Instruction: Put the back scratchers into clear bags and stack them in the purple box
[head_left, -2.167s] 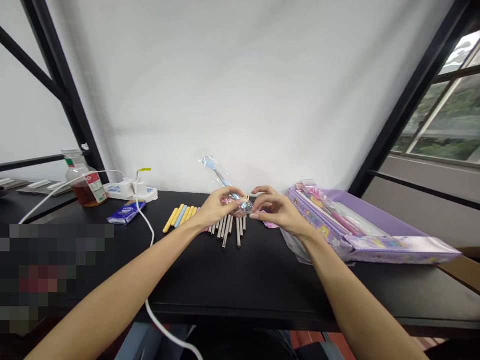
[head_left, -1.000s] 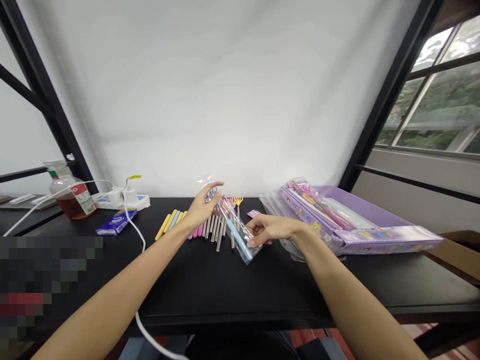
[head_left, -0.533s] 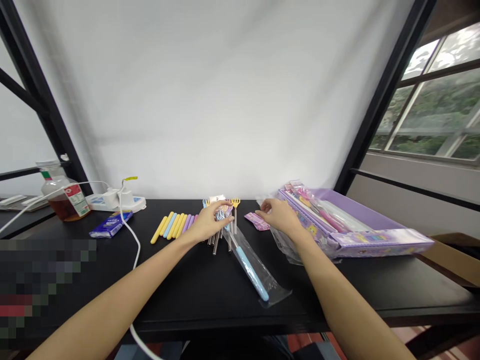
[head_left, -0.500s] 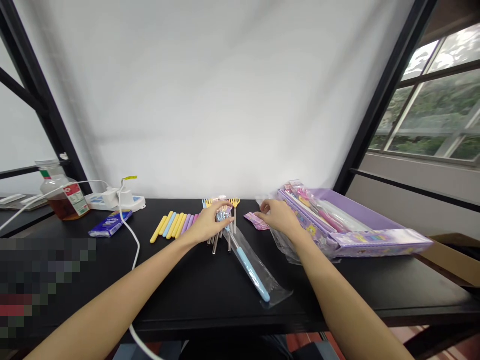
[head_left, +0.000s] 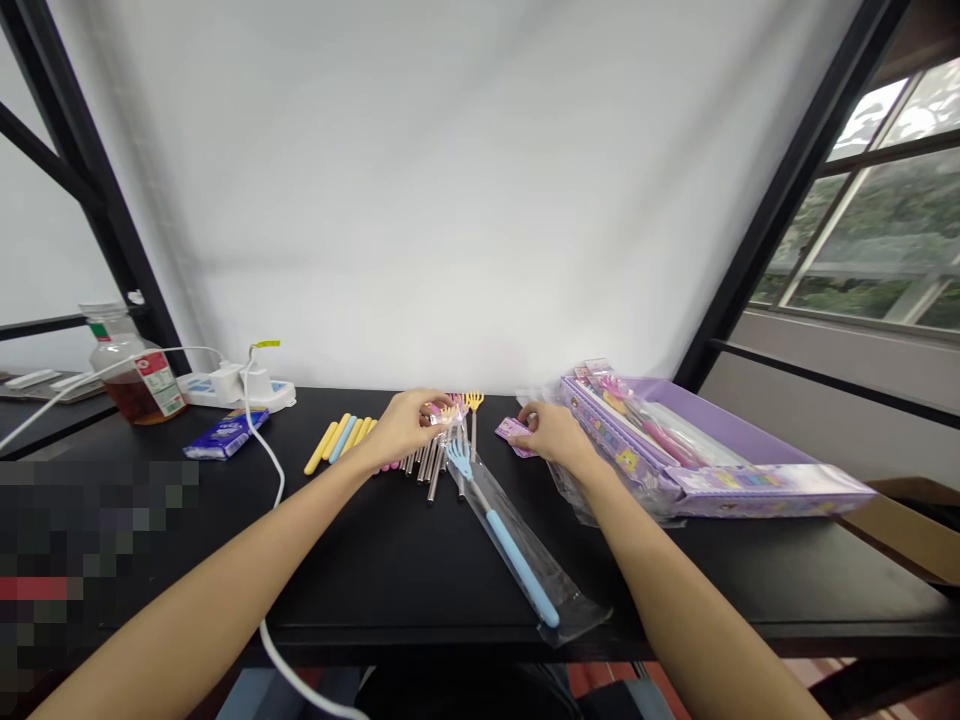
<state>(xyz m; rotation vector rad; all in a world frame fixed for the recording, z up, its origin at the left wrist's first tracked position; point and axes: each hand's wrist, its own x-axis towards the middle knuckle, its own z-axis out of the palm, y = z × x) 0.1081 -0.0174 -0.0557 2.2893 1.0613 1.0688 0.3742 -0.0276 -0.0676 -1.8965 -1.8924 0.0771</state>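
Observation:
My left hand [head_left: 409,428] pinches the top end of a clear plastic sleeve [head_left: 577,612]. Inside the sleeve lies a light-blue back scratcher [head_left: 517,560], its claw head near my fingers and its handle slanting toward the table's front edge. More back scratchers with metal rods [head_left: 431,470] lie in a row behind, their yellow handles [head_left: 321,448] pointing left; my left hand partly covers them. My right hand [head_left: 559,435] has its fingers curled at a small pink card [head_left: 512,430] lying on the black table [head_left: 360,570].
On the right stands an open purple box [head_left: 765,485] holding packaged back scratchers, with loose clear plastic [head_left: 577,490] beside it. To the left are a blue packet [head_left: 226,435], a white power strip [head_left: 281,397], a bottle of brown liquid [head_left: 139,385] and a white cable [head_left: 274,460].
The blue back scratcher's claw head now shows below my left fingers, and its handle lies nearer the front edge. My right fingers have come down onto the pink card. The view has shifted slightly.

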